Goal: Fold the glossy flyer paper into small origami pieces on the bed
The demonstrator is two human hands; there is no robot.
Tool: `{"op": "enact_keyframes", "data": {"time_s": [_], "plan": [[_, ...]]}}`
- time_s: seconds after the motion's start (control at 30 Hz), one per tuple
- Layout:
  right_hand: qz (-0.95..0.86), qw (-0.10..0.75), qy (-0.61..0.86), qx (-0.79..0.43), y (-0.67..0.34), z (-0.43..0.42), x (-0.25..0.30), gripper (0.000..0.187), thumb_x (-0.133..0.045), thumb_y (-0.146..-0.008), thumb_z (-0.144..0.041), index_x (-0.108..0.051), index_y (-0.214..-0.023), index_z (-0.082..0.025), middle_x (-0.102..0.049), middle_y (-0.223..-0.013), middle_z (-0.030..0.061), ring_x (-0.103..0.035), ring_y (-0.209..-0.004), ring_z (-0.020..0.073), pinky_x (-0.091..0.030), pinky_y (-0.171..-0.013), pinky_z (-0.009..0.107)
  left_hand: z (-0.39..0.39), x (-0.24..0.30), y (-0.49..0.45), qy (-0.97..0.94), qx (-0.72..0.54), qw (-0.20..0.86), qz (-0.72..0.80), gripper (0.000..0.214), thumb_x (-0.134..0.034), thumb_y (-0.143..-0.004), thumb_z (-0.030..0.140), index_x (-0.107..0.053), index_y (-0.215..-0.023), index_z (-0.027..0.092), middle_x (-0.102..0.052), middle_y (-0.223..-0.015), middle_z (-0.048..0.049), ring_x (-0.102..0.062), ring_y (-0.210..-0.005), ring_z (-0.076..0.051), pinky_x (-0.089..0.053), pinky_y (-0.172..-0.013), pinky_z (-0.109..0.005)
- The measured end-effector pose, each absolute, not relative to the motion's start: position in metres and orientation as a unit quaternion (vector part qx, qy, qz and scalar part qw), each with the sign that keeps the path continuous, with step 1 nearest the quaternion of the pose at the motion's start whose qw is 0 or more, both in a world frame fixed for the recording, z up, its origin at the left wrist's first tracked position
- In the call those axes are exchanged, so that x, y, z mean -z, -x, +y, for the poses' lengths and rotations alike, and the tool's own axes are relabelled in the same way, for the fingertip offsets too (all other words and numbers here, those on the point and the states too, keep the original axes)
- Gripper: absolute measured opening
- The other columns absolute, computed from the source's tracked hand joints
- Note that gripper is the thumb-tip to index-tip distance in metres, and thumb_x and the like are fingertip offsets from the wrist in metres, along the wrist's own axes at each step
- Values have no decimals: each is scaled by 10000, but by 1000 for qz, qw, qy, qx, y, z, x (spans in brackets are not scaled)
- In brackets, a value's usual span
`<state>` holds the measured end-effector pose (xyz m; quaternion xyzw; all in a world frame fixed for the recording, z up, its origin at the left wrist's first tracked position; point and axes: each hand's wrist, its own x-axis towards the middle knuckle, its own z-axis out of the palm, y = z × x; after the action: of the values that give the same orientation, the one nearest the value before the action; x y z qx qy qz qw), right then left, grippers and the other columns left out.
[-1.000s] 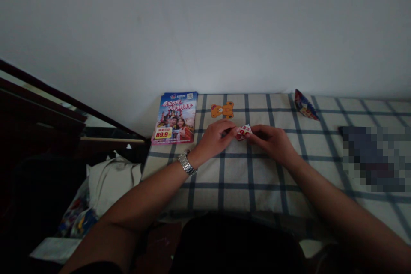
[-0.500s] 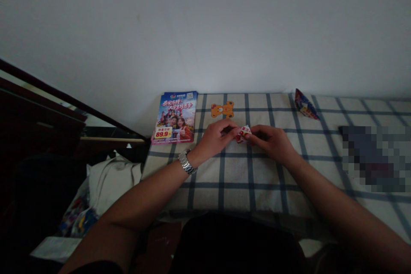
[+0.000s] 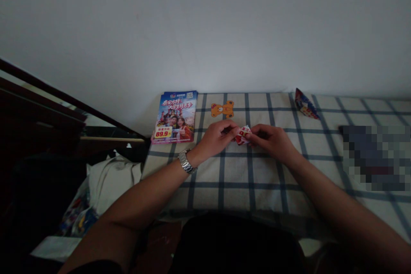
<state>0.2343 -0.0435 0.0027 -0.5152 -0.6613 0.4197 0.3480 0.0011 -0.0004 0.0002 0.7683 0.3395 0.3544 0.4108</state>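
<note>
A small folded piece of printed paper [image 3: 244,132], red and white, is held between both hands over the checked cloth [image 3: 236,167]. My left hand [image 3: 217,137] pinches its left side with thumb and fingers; a metal watch is on that wrist. From the other side, my right hand [image 3: 271,140] grips the paper's right edge between thumb and fingers. Parts of the paper are hidden behind the fingertips. Just beyond my left hand lies a flat orange bear figure [image 3: 222,109].
A stack of printed flyers [image 3: 175,117] lies at the table's left end. Near the wall stands a folded paper shape [image 3: 305,105]. A blurred-out dark item [image 3: 369,154] lies at the right. Left of the table are a white bag [image 3: 111,180] and a dark wooden frame [image 3: 35,113].
The folded paper has opened slightly and tilted between my fingers, showing more of its red lower part. Both hands stay in nearly the same place.
</note>
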Motion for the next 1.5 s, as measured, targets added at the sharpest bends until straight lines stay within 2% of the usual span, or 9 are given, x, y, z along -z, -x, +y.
{"op": "enact_keyframes", "data": {"time_s": [0.17,0.3,0.7,0.9,1.0,1.17,1.33,1.5], "plan": [[-660,352,513,-421,-232,-43,-7,359,-704,-947,-568,-781,-967,-217,-798,-817,45,-737,-694,199,-586,-639,306,0,1,-2,-773,-361,396,339,333,-571,-1057,440,-702,-897,179,-710,-838,-30,-649,-778,-149,-496,-715,-261],[-658,359,508,-425,-230,-42,-12,375,-685,-951,-584,-786,-976,-224,-805,-836,43,-740,-722,207,-599,-673,319,0,3,-2,-762,-358,425,334,337,-562,-1058,475,-690,-938,186,-706,-860,-26,-662,-762,-147,-526,-703,-257],[-648,360,519,-426,-233,-43,-10,370,-718,-928,-579,-779,-908,-215,-782,-757,42,-721,-660,192,-584,-620,305,-1,-1,-2,-752,-355,465,303,306,-593,-1056,434,-677,-916,175,-708,-838,-24,-693,-768,-137,-548,-721,-243],[-647,363,524,-419,-233,-43,-10,369,-718,-929,-574,-779,-915,-210,-775,-737,37,-716,-645,188,-570,-602,297,1,2,-2,-732,-347,493,317,319,-633,-1029,471,-710,-949,171,-754,-885,-42,-721,-746,-141,-581,-705,-250],[-640,369,528,-419,-232,-42,-11,367,-728,-918,-578,-773,-896,-214,-778,-743,39,-718,-647,193,-581,-605,304,1,4,-2,-731,-345,494,320,326,-619,-1035,480,-736,-1007,176,-778,-955,-58,-740,-799,-159,-599,-738,-270],[-627,384,535,-415,-232,-42,-14,369,-742,-904,-583,-772,-879,-215,-771,-729,36,-713,-636,193,-583,-603,308,3,6,0,-748,-371,436,335,293,-639,-1030,456,-750,-1126,202,-781,-1113,-73,-732,-1002,-195,-595,-882,-317],[-623,390,540,-410,-231,-42,-15,371,-743,-903,-588,-768,-861,-220,-767,-725,35,-703,-630,190,-579,-600,307,4,4,1,-756,-364,419,347,329,-624,-1034,485,-734,-967,182,-750,-914,-43,-690,-841,-166,-545,-754,-277],[-631,384,538,-405,-233,-42,-13,368,-718,-929,-580,-796,-948,-221,-792,-793,45,-721,-691,203,-583,-647,318,3,3,1,-768,-359,391,359,354,-574,-1061,477,-718,-936,179,-724,-872,-33,-650,-801,-159,-485,-706,-270]]}}
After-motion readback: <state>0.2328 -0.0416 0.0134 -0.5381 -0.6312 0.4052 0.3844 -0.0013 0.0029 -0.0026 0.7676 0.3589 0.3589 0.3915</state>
